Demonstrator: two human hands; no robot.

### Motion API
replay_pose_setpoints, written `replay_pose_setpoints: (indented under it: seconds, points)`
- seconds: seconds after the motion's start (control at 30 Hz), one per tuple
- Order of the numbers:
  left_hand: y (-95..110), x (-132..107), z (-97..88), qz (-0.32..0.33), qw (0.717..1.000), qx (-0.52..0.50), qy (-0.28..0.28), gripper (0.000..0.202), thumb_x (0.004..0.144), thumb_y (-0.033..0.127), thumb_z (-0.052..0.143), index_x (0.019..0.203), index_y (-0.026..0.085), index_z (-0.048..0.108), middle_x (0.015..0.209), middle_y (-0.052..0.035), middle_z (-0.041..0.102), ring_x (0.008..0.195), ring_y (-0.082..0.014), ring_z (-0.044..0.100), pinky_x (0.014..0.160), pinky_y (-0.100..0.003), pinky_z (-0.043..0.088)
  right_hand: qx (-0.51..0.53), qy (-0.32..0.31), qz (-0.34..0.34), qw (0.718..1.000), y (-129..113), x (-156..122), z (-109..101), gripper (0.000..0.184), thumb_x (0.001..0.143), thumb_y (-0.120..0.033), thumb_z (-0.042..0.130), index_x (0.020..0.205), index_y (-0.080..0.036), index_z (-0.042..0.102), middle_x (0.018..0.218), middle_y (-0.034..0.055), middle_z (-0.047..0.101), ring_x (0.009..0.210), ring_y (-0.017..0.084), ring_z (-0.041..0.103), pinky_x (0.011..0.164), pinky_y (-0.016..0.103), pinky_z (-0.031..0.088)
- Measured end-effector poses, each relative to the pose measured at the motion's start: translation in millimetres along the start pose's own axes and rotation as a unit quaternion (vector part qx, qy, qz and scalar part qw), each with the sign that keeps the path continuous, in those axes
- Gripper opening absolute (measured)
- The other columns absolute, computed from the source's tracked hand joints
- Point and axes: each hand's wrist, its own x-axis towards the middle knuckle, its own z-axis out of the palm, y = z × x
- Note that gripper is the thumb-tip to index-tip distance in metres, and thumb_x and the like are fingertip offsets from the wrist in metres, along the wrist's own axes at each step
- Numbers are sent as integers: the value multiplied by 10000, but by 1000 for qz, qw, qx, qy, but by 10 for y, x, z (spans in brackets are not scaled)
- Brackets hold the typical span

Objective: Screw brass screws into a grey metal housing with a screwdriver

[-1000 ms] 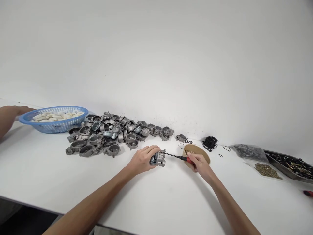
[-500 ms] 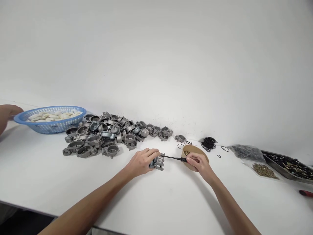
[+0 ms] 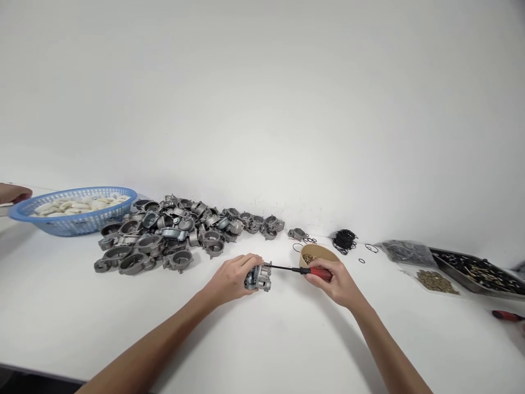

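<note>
Head cam, looks fwd/down at white table [image 3: 262, 339], mid-range.

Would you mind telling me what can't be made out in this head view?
- Screwdriver tip: too small where it meets the metal part, itself half covered by the left hand.
- Handle: mostly wrapped by the right hand.
- Brown bowl: near side behind that hand.
- Co-worker's hand: cut by left edge.

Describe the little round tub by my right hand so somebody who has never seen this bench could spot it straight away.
Start at the big heap of grey metal castings along the back of the white table and move right, past the lone casting. The brown round tub sits just behind the right hand holding the red-handled screwdriver. It is the only brown container, with small brass-coloured bits inside.
</note>
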Motion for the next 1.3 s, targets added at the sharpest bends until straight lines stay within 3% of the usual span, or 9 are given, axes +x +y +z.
replay_pose_setpoints:
  seconds: [0.3, 0.43, 0.6, 0.87, 1.03, 1.1, 1.17, 1.23, 1.3]
  points:
    - [-36, -22, 60, 43, 993, 110, 10, 489, 821, 322, 726, 1259, 243, 522, 1301, -86, 648, 984, -246, 690, 770, -327, 545, 84, -89, 69, 990, 14, 52, -29, 448, 895, -518, 611, 588, -193, 581, 549, -28, 358, 521, 114, 294, 488, 267, 218]
    - [13, 3, 73, 16, 992, 115, 49, 511, 793, 366, 739, 1246, 240, 536, 1253, -70, 681, 965, -243, 703, 797, -335, 547, 17, -23, 76, 997, 222, 55, -190, 368, 856, -544, 631, 787, -195, 724, 604, 3, 542, 556, 153, 453, 521, 279, 335]
    - [60, 6, 58, -49, 992, 85, 80, 576, 749, 496, 748, 1217, 238, 534, 1156, -54, 717, 883, -235, 717, 709, -317, 537, -171, 180, 115, 962, 735, 44, -461, 365, 802, -555, 639, 826, -208, 748, 829, 65, 700, 761, 234, 627, 708, 337, 460]
    - [128, 34, 31, -201, 976, -69, 52, 682, 636, 544, 822, 1184, 248, 544, 999, -42, 729, 780, -227, 683, 692, -331, 523, -252, 129, 149, 947, 1128, 62, -381, 357, 825, -490, 600, 921, -177, 743, 1007, 124, 697, 951, 284, 654, 873, 402, 491]
    - [207, 93, 35, -286, 892, -350, 1, 613, 641, 429, 855, 1127, 226, 541, 1143, -85, 689, 799, -227, 699, 623, -307, 540, -231, 231, 13, 945, 743, 69, -288, 430, 864, -480, 634, 1192, -206, 676, 1291, 155, 577, 1203, 329, 552, 1016, 487, 445]
    - [229, 106, 68, -303, 855, -421, -12, 631, 642, 406, 867, 1138, 224, 522, 1166, -98, 681, 823, -229, 704, 641, -305, 543, -146, 178, -61, 971, 446, 61, -124, 416, 876, -433, 659, 1252, -259, 640, 1327, 128, 553, 1217, 305, 547, 979, 447, 486]
    - [252, 105, 116, -313, 827, -467, -17, 706, 639, 410, 880, 1195, 236, 481, 1122, -99, 695, 839, -231, 702, 648, -295, 532, -15, 65, -106, 992, 141, 41, 133, 589, 862, -414, 693, 1408, -293, 508, 1380, 121, 519, 1199, 286, 564, 901, 402, 540]
    - [277, 90, 170, -314, 802, -508, -20, 776, 653, 431, 877, 1262, 254, 430, 1108, -100, 698, 862, -234, 699, 646, -279, 518, 87, -44, -111, 989, -106, 11, 426, 849, 770, -420, 795, 1502, -326, 374, 1479, 116, 435, 1212, 290, 563, 868, 384, 565]
    - [302, 68, 223, -311, 783, -538, -27, 795, 688, 454, 855, 1311, 272, 395, 1142, -103, 684, 903, -234, 694, 665, -269, 513, 123, -88, -88, 985, -248, -21, 677, 988, 688, -395, 864, 1520, -346, 334, 1489, 104, 434, 1231, 293, 549, 888, 388, 565]
